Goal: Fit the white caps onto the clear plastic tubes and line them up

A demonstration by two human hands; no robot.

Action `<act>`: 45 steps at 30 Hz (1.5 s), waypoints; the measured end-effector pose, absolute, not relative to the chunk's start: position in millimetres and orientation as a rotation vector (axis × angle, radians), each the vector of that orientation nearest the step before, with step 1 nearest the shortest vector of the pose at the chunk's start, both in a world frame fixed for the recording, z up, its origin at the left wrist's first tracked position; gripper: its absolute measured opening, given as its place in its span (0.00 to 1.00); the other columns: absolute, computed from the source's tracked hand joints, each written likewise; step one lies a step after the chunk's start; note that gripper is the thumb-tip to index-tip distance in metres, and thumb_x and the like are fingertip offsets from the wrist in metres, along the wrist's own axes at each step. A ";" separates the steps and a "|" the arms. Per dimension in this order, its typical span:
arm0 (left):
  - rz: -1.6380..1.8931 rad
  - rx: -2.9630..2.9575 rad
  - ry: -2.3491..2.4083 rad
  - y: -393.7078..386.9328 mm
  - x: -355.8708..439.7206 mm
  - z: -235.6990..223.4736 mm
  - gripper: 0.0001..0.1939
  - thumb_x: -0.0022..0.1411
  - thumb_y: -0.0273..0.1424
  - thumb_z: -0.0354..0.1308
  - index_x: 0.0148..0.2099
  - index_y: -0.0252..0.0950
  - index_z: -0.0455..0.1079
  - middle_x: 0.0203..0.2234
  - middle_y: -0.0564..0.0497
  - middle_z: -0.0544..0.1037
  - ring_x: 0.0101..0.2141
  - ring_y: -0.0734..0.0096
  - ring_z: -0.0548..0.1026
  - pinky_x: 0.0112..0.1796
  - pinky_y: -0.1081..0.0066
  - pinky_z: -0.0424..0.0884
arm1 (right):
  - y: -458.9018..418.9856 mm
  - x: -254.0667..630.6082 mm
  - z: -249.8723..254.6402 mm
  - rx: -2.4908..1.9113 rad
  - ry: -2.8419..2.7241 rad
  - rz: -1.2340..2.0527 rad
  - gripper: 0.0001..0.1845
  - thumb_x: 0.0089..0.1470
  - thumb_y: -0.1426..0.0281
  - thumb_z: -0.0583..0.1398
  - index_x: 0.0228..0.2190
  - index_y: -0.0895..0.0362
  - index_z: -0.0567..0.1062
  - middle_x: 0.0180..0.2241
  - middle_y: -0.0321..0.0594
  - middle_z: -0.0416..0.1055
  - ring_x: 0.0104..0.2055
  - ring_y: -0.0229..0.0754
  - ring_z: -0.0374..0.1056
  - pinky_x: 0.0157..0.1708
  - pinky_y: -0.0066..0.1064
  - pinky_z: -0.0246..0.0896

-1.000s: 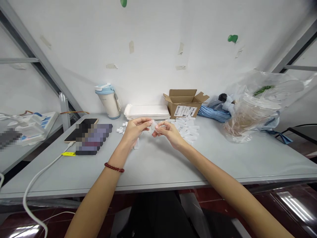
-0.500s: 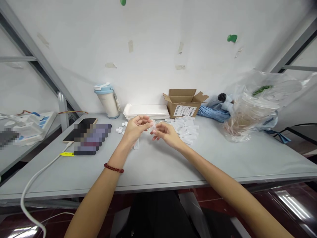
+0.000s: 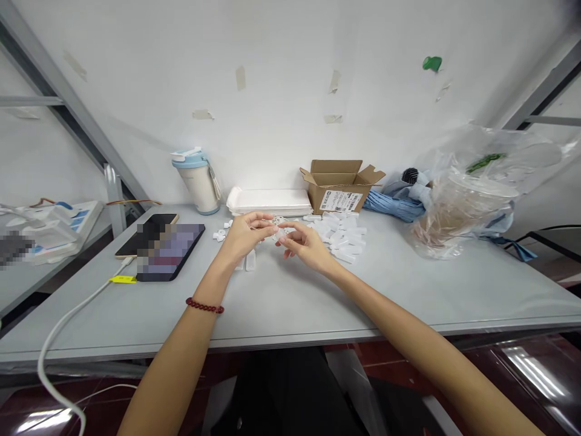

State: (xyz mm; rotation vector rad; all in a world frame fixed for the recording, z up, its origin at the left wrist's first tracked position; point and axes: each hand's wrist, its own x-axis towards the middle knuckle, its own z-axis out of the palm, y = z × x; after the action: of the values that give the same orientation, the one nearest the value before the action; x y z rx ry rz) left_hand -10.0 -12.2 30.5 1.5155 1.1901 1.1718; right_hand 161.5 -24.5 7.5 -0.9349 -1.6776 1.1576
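Above the middle of the table, my left hand (image 3: 246, 237) and my right hand (image 3: 307, 246) meet at the fingertips. Both pinch a small translucent plastic piece (image 3: 274, 238), mostly covered by the fingers, so its exact form is hard to make out. Just under my left hand lie small flat translucent pieces (image 3: 250, 260). Behind that hand are several small white plastic parts (image 3: 219, 235), partly hidden. A loose pile of translucent white plastic pieces (image 3: 341, 237) spreads beyond my right hand.
Along the wall stand a cream tumbler (image 3: 200, 186), a stack of white trays (image 3: 272, 200) and an open cardboard box (image 3: 340, 192). Blue cloth (image 3: 394, 207) and a clear plastic bag (image 3: 467, 212) lie right. Two phones (image 3: 172, 251) and a white cable (image 3: 68, 327) occupy the left.
The fingertips have shifted slightly around the plastic piece, which shows less upright between them. My left hand uncovers more of the flat pieces beneath it. The view has shifted a little.
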 end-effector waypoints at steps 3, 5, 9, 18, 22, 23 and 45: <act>1.290 1.489 1.307 -7.1 -11.4 25.8 0.23 0.46 0.40 0.65 0.43 0.33 0.71 0.34 0.45 0.77 0.34 0.64 0.74 0.32 0.69 0.67 | -20.1 162.2 3.7 -1.008 -1.664 1.088 0.16 0.52 0.64 0.58 0.43 0.55 0.68 0.29 0.37 0.74 0.22 0.35 0.68 0.26 0.30 0.63; 1.441 1.517 1.429 -4.8 -12.0 24.2 0.22 0.48 0.39 0.63 0.44 0.33 0.70 0.37 0.44 0.76 0.36 0.64 0.73 0.34 0.69 0.67 | -17.7 162.7 2.2 -1.033 -1.616 1.085 0.15 0.52 0.64 0.58 0.42 0.55 0.68 0.29 0.37 0.74 0.21 0.35 0.68 0.26 0.30 0.63; 1.489 1.782 1.534 -9.9 -8.4 27.6 0.17 0.51 0.33 0.60 0.44 0.35 0.69 0.37 0.47 0.76 0.34 0.66 0.72 0.34 0.69 0.66 | -16.0 161.6 0.7 -1.046 -1.527 1.152 0.14 0.52 0.63 0.58 0.40 0.55 0.66 0.29 0.36 0.73 0.21 0.34 0.69 0.25 0.29 0.64; 1.054 2.441 1.195 -17.9 1.5 21.3 0.15 0.52 0.30 0.60 0.44 0.39 0.69 0.44 0.46 0.74 0.47 0.55 0.66 0.46 0.58 0.63 | -15.0 156.3 -6.1 -1.012 -1.428 1.249 0.16 0.50 0.62 0.60 0.37 0.56 0.63 0.26 0.34 0.72 0.19 0.34 0.69 0.21 0.28 0.63; 0.966 2.522 1.201 -17.9 -0.3 20.7 0.15 0.51 0.31 0.60 0.43 0.39 0.68 0.42 0.46 0.74 0.46 0.54 0.65 0.44 0.59 0.63 | -16.4 153.3 -9.0 -1.035 -1.404 1.279 0.15 0.50 0.62 0.60 0.36 0.56 0.63 0.27 0.34 0.72 0.18 0.34 0.68 0.21 0.28 0.63; 0.948 2.535 1.206 -18.7 -0.4 21.7 0.15 0.50 0.31 0.61 0.43 0.39 0.68 0.42 0.46 0.74 0.46 0.53 0.65 0.44 0.59 0.63 | -17.1 152.2 -9.5 -1.034 -1.400 1.289 0.15 0.50 0.62 0.61 0.36 0.56 0.63 0.26 0.34 0.72 0.18 0.34 0.68 0.21 0.28 0.62; 0.132 2.280 1.521 -21.7 -35.2 35.8 0.23 0.44 0.40 0.58 0.45 0.40 0.66 0.38 0.48 0.70 0.41 0.56 0.69 0.38 0.66 0.65 | -25.3 148.1 -13.5 -1.066 -2.155 0.829 0.10 0.52 0.73 0.59 0.38 0.62 0.74 0.37 0.44 0.72 0.35 0.37 0.66 0.34 0.29 0.59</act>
State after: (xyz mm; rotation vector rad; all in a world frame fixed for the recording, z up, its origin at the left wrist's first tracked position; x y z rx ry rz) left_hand -35.2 -21.7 35.8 2.2803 1.5214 0.1317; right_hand 148.1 -25.3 -13.5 -1.0663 -2.1548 0.8288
